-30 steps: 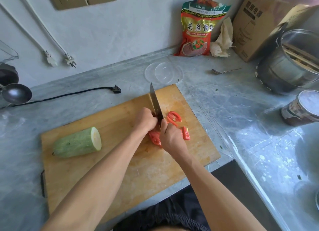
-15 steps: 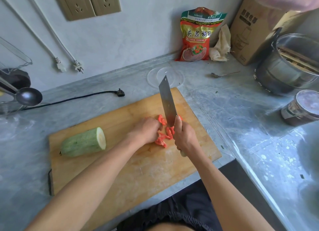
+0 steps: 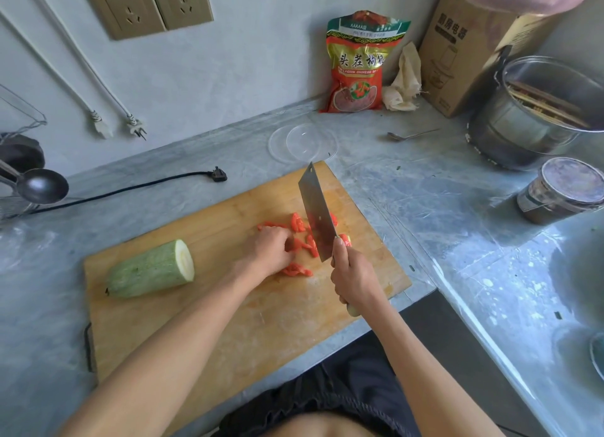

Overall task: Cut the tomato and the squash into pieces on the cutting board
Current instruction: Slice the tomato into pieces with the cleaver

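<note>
Tomato pieces (image 3: 299,240), cleaver (image 3: 317,213), bag (image 3: 358,65) "LYCIUM CHINESE", apparently

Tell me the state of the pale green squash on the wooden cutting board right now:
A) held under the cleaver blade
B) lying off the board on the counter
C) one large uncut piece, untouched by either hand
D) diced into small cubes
C: the pale green squash lies as one large piece on the left of the wooden cutting board, clear of both hands.
</note>
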Action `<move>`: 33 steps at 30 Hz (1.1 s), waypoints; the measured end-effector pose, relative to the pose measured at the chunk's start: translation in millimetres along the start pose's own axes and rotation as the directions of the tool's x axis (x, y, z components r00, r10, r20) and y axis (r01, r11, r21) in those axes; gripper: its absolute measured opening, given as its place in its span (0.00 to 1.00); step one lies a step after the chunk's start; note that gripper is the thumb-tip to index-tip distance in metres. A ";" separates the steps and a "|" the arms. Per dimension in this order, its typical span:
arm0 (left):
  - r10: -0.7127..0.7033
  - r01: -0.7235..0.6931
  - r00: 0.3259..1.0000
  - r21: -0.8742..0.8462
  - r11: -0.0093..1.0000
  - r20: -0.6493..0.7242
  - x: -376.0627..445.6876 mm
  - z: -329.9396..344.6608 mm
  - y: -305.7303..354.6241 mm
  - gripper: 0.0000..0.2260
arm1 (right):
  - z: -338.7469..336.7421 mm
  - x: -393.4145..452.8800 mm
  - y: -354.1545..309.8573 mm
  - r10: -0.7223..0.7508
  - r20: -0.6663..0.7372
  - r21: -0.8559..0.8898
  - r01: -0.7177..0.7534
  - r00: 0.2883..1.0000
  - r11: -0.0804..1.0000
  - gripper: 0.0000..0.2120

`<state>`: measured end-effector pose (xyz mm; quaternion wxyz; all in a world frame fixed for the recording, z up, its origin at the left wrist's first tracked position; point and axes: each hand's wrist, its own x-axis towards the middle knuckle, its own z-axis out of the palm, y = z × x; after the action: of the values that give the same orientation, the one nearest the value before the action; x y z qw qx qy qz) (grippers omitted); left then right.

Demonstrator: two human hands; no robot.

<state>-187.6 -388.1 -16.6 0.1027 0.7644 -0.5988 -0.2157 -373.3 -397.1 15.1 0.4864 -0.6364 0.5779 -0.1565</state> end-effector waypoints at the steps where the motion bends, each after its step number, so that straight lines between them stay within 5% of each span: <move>1: 0.048 -0.049 0.999 0.023 0.999 0.014 -2.2 0.5 0.4 0.07 | 0.3 -0.4 0.9 0.002 0.005 0.002 -0.002 1.000 1.000 0.27; 6: 0.185 -0.195 0.979 0.150 0.969 0.083 -6.2 -2.6 -4.2 0.06 | -2.9 -5.7 -2.4 -0.002 0.017 0.009 0.002 1.000 1.000 0.27; 13: 0.278 -0.279 0.958 -0.003 0.960 -0.070 -5.7 4.7 -5.1 0.13 | -10.5 -12.4 -0.4 -0.016 -0.010 0.025 0.017 1.000 1.000 0.28; 18: -0.044 -0.057 0.925 -0.254 0.965 -0.377 -23.8 9.2 -16.3 0.13 | -13.6 -13.3 10.0 0.009 -0.081 -0.024 -0.011 0.997 1.000 0.25; 21: -0.268 0.128 0.898 -0.376 0.918 -0.350 -41.1 13.0 -19.6 0.13 | -21.1 -14.3 16.7 -0.004 -0.207 -0.105 -0.018 0.978 0.994 0.24; 29: -0.296 0.273 0.945 -0.162 0.948 -0.139 -55.2 55.6 -6.5 0.56 | -21.8 -17.6 27.7 0.073 -0.259 -0.227 -0.134 0.963 0.965 0.23; 33: -0.242 0.213 0.957 -0.181 0.960 -0.159 -49.0 63.6 -0.7 0.60 | -9.0 -18.8 24.2 0.055 -0.196 -0.252 -0.105 0.979 0.962 0.23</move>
<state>-225.1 -334.4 -63.1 0.1924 0.8338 -0.4755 -0.2043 -399.6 -380.9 6.8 0.3477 -0.6534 0.6619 -0.1182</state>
